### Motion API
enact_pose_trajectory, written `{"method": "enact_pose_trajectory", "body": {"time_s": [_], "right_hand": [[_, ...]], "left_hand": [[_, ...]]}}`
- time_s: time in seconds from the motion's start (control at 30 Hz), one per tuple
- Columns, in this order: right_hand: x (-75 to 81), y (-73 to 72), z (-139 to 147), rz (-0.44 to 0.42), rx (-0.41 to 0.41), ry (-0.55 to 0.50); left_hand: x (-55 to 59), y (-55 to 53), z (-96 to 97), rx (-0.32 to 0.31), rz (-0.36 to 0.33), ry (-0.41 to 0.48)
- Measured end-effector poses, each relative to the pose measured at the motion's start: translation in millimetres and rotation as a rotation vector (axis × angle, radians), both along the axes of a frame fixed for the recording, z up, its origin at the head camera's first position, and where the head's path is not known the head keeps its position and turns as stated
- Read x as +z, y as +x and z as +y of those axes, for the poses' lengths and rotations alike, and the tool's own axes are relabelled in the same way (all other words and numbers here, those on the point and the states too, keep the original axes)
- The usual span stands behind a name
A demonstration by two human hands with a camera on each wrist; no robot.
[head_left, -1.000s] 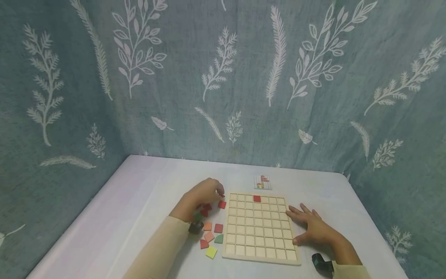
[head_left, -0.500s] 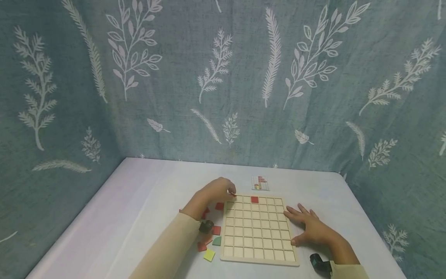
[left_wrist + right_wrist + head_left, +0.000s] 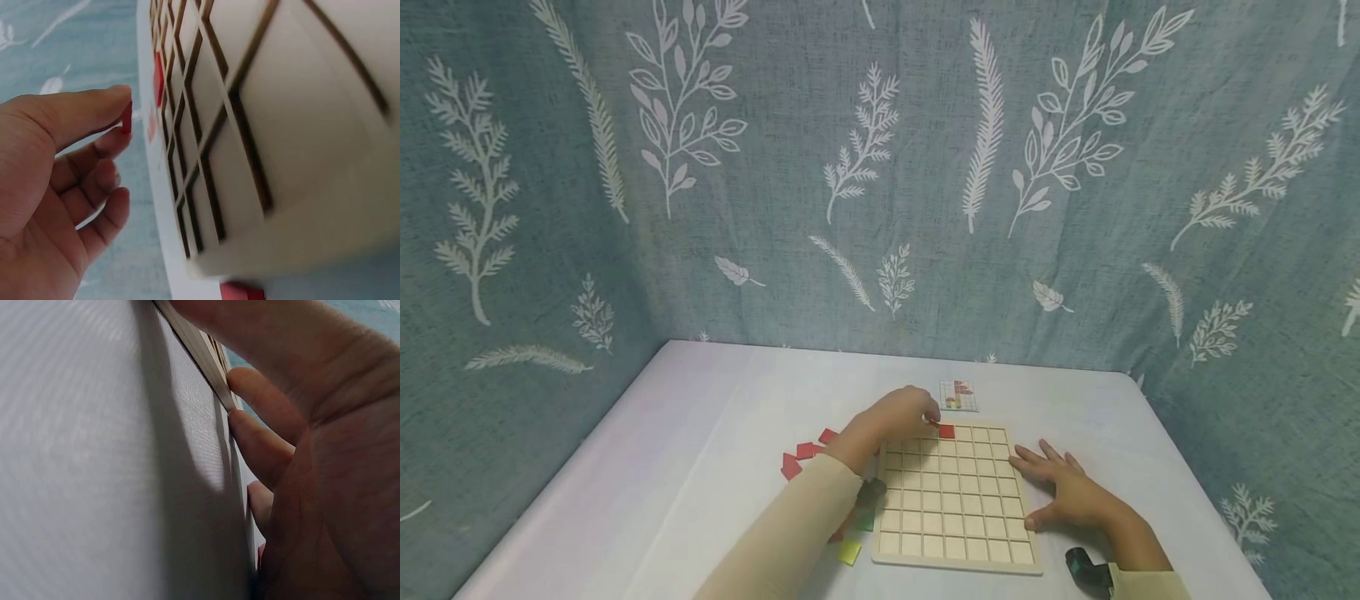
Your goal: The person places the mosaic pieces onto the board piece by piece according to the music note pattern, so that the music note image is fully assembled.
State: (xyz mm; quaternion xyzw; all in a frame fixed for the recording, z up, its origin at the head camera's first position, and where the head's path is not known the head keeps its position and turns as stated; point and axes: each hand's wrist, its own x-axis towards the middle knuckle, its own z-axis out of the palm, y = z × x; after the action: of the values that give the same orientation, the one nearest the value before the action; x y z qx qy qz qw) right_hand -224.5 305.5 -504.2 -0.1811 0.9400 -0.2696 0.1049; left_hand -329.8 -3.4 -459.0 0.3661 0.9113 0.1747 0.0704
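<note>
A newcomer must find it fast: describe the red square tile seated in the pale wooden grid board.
On the white table, find the pale wooden grid board. In its far row, just right of the left hand, lies the red square tile. It alone visibly fills a compartment; the thin red piece nearby is pinched in that hand.

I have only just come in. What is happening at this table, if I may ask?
A person's left hand pinches a small red piece near the far side of a wooden grid board, where a red square sits in the far row. The right hand touches the board's right edge. Other coloured pieces lie left of the board, and a printed card lies beyond it.
</note>
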Motion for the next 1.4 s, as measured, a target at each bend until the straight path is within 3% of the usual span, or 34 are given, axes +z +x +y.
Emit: {"method": "enact_pose_trajectory", "body": {"time_s": [0.23, 0.4, 0.63, 0.97, 1.17, 1.4], "right_hand": [[-0.8, 0.6, 1, 0.015, 0.014, 0.005], [-1.8, -0.6, 2, 0.006, 0.004, 0.003], [-3.2, -1.8, 0, 0.001, -0.005, 0.01], [-2.2, -3.9, -2, -0.007, -0.006, 0.008], [-1.6, -4.7, 0, -0.006, -0.017, 0.014], [-2.3, -3.2, 0, -0.012, -0.032, 0.01]], "left_hand": [[-6.0, -5.3, 20.8, -0.046, -0.006, 0.023], [-10.7, -7.5, 33.6, -0.045, 0.0, 0.008], [-16.1, -7.0, 45.6, -0.055, 0.055, 0.011], [-14.6, -0.7, 48.2, -0.005, 0.012, -0.007], [-12.0, -3.8, 47.1, -0.032, 0.037, -0.021], [-12.2, -2.8, 48.6, -0.02, 0.012, -0.036]]}}
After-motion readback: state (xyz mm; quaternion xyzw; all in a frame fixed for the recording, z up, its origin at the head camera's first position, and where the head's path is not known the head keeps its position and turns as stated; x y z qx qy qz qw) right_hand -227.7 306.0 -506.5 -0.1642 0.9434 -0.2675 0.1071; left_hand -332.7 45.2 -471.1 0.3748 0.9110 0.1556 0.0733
